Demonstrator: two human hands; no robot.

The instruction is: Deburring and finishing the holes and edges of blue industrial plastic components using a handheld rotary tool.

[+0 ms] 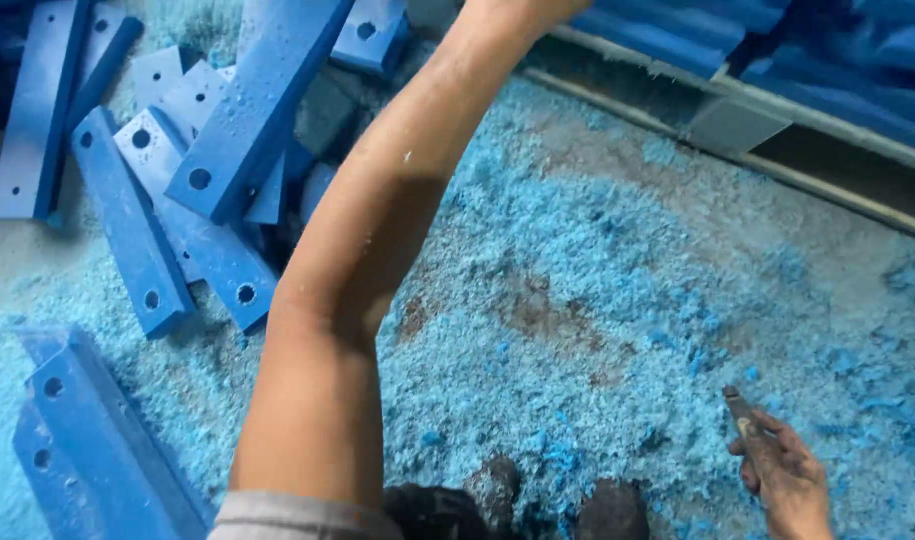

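Blue bars (138, 235) with holes lie piled on the left, by blue shavings (598, 300) on the floor. The left arm (358, 270) reaches up; its hand is hidden, so I cannot tell. The right hand (783, 475) grips a small tool (738, 408), low right

Blue drilled bars (138, 235) lie piled on blue shavings (598, 280).

Soft, even daylight is falling across the scene, leaving no harsh glare. The raised forearm (368, 250) is casting a diffuse shadow down its underside. The blue bars (138, 230) at the left are looking slightly smeared by motion blur, and the nearest bar (88, 440) is sitting out of focus. The blue shavings (598, 300) are rendering soft and grainy, and the top right corner is lying dim.
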